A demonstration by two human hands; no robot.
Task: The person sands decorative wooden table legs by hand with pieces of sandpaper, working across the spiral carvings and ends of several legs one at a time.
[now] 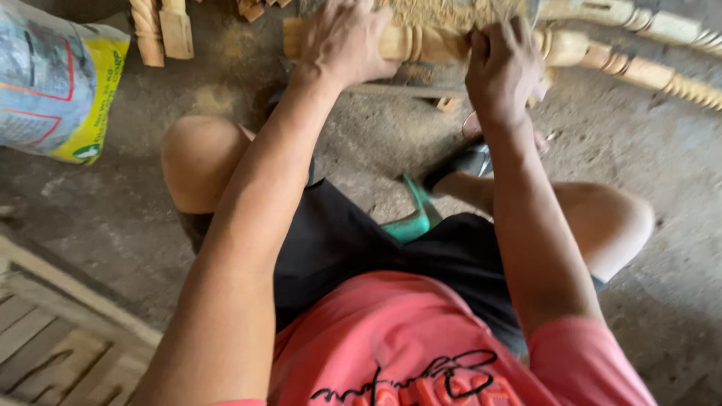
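Pink shirt (391,338), sack (56,86) beside turned post (429,43)

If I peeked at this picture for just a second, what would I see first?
First you'd see two bare arms stretching up the middle to a carved, turned wooden post lying across the top. The left hand presses on it and the right hand closes around it, with sawdust heaped just behind. Next come the bright pink shirt at the bottom and a blue and yellow sack on the floor at top left.
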